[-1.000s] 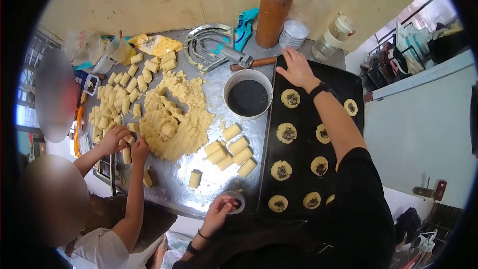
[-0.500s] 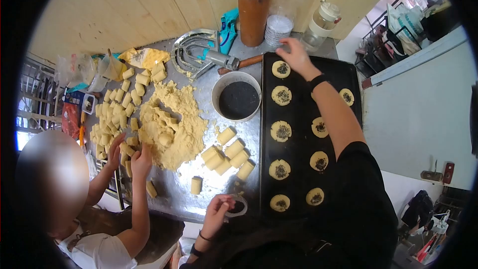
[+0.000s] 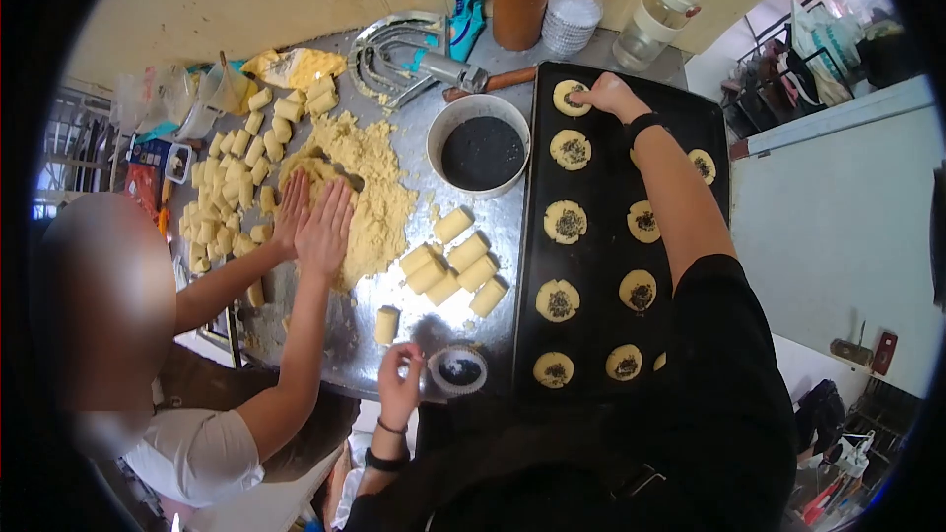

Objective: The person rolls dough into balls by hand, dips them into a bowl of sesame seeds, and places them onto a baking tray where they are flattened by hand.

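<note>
My right hand point(image 3: 609, 97), fingers closed, reaches to the far left corner of a black baking tray point(image 3: 603, 197). Its fingertips press on a flat dough round point(image 3: 570, 96) topped with dark seeds. Closed too, my left hand point(image 3: 398, 381) has its fingers curled together at the near table edge; what they hold, if anything, cannot be made out. Right beside it stands a small clear cup point(image 3: 459, 370) with dark seeds inside. More seeded dough rounds point(image 3: 566, 223) lie in two rows on the tray, some partly hidden by my right arm.
A white bowl point(image 3: 479, 145) of black filling stands left of the tray. Several dough cylinders point(image 3: 473, 266) lie below it. A co-worker's hands point(image 3: 320, 222) rest on crumbly dough point(image 3: 379, 187). A mixer beater point(image 3: 404, 54), wooden rolling pin point(image 3: 503, 81) and jug point(image 3: 658, 22) are behind.
My right hand has lowered onto the corner dough round. My left hand has let go of the seed cup, which now stands beside it. The co-worker's hands have moved onto the dough.
</note>
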The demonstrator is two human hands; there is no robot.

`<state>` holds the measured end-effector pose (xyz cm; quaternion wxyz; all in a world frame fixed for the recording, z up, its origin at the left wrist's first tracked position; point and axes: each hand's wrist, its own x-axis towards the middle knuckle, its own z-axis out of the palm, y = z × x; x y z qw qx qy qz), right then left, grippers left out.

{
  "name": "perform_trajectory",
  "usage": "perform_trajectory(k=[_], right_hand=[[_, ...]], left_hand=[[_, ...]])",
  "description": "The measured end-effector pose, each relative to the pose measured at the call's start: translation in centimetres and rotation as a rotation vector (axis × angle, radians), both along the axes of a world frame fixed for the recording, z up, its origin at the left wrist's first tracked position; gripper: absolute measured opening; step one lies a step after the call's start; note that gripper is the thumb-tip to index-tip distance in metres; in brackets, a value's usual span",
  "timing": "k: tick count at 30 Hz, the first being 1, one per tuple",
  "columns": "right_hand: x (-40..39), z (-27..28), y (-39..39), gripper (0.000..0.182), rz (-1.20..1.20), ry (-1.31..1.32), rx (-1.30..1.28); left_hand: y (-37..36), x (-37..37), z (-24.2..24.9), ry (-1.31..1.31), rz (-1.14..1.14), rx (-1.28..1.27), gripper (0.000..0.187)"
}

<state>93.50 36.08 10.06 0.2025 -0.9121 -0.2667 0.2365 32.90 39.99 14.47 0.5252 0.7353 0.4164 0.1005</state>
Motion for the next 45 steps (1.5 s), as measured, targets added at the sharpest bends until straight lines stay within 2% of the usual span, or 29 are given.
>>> perform_trajectory(k=[2, 3, 5, 6, 8, 9, 10, 14, 16, 17, 18, 20, 21, 22, 24, 26, 28, 30, 31, 34, 38, 41, 44, 45], right_hand=[[0.0, 0.3, 0.1, 0.077, 0.032, 0.027, -0.044], [0.3, -0.1, 0.0, 0.078, 0.011, 0.041, -0.008], [0.9, -1.2, -0.4, 0.079, -0.041, 0.061, 0.069], [0.5, 0.2, -0.8, 0.078, -0.120, 0.105, 0.161], [-1.8, 4.6, -2.5, 0.076, -0.279, 0.184, 0.341], [-2.8, 5.9, -3.7, 0.058, -0.274, 0.172, 0.421], [-4.0, 7.4, -5.2, 0.051, -0.225, 0.158, 0.482], [-11.8, 15.6, -12.5, 0.019, 0.045, 0.143, 0.742], [-18.0, 22.0, -15.7, 0.013, 0.154, -0.037, 0.695], [-21.5, 25.2, -17.2, 0.015, 0.120, -0.014, 0.661], [-24.8, 28.0, -18.5, 0.019, 0.086, 0.010, 0.627], [-30.6, 31.1, -21.2, 0.028, 0.231, -0.254, 0.569], [-33.0, 32.0, -22.1, 0.031, 0.308, -0.264, 0.577], [-35.4, 32.4, -22.6, 0.035, 0.384, -0.273, 0.580], [-39.5, 30.9, -22.3, 0.038, 0.477, -0.260, 0.594], [-42.7, 27.2, -20.1, 0.044, 0.509, -0.197, 0.680], [-45.7, 23.6, -17.1, 0.049, 0.496, -0.236, 0.740], [-47.9, 21.2, -15.1, 0.054, 0.509, -0.212, 0.765], [-49.0, 20.5, -14.3, 0.045, 0.449, -0.246, 0.791], [-50.2, 19.7, -13.3, 0.036, 0.382, -0.323, 0.820], [-51.5, 18.7, -13.5, 0.038, 0.402, -0.384, 0.754], [-51.9, 17.2, -13.6, 0.038, 0.387, -0.445, 0.737], [-51.8, 17.1, -13.8, 0.034, 0.422, -0.376, 0.765], [-51.5, 16.9, -13.9, 0.037, 0.437, -0.169, 0.894]], left_hand=[[1.6, 0.1, -0.8, 0.076, -0.015, 0.346, 0.020], [2.3, 1.2, -0.1, 0.090, -0.001, 0.428, 0.030], [3.9, 2.6, -0.6, 0.082, -0.126, 0.712, 0.033], [4.5, 2.8, -1.3, 0.073, -0.192, 0.852, 0.035], [5.9, 2.2, -3.5, 0.065, -0.391, 0.908, 0.035], [6.6, 1.7, -4.9, 0.056, -0.442, 0.912, 0.033], [7.4, 1.3, -6.3, 0.047, -0.493, 0.915, 0.032], [8.7, -0.5, -9.1, 0.001, -0.460, 0.893, 0.019], [9.2, -0.5, -9.1, -0.029, -0.392, 0.903, 0.016], [9.3, -0.4, -8.7, -0.045, -0.345, 0.912, 0.015], [9.2, -0.1, -8.7, -0.079, -0.184, 0.767, 0.015], [9.1, 0.2, -9.7, -0.157, 0.118, 0.459, 0.018], [9.4, 0.2, -9.5, -0.196, 0.189, 0.168, 0.024], [8.6, 0.6, -7.6, -0.379, 0.268, -0.123, 0.024], [3.5, 2.2, -0.9, -0.728, 0.405, -0.730, 0.026], [-0.8, 3.1, 2.8, -0.836, 0.351, -1.107, 0.034], [-4.7, 4.0, 6.1, -0.904, 0.200, -1.256, 0.041], [-7.9, 4.8, 10.5, -0.765, 0.300, -1.329, 0.045], [-8.6, 4.5, 10.4, -0.869, 0.246, -1.357, 0.045], [-10.5, 3.5, 13.7, -0.846, 0.312, -1.323, 0.043], [-10.5, 2.6, 10.8, -0.817, 0.190, -1.249, 0.040], [-10.4, 2.1, 9.6, -0.852, 0.184, -1.219, 0.038], [-11.3, 1.3, 10.0, -0.922, 0.109, -1.115, 0.041], [-10.6, 1.4, 7.9, -1.051, -0.018, -1.252, 0.042]])
